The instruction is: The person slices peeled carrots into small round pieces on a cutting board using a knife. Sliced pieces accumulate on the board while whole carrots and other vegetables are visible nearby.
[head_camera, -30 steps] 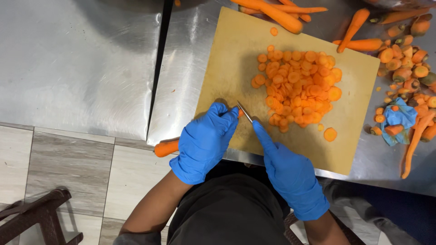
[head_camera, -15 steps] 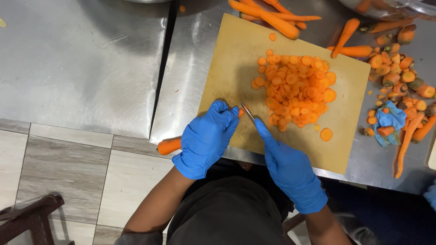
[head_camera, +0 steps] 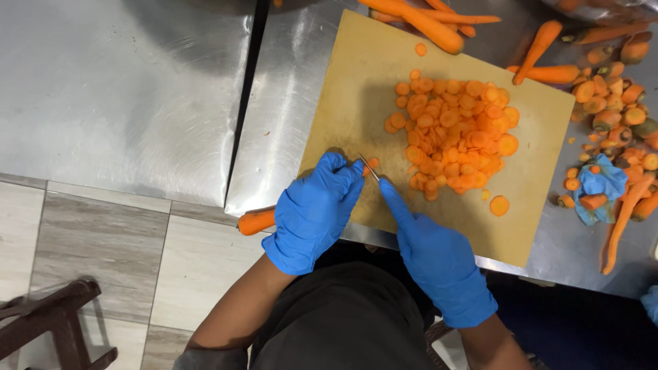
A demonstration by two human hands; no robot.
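Orange and long, the carrot lies under the left hand, its thick end sticking out past the palm over the edge of the steel table, its cut end reaching onto the near corner of the tan cutting board. That hand, in a blue glove, is curled down over the carrot and grasps it, fingertips bunched right at the cutting point. The right hand, also gloved in blue, is closed on a knife — only the thin blade shows, slanting between the two hands, with the forefinger stretched out along its back. The blade meets the carrot's end just beside the left fingertips. Beyond the blade a heap of carrot slices covers the middle of the board, with a few rounds strayed off it. Whole carrots lie across the far edge, and trimmed carrot ends pile on the table to the right — a crumpled blue cloth among them.
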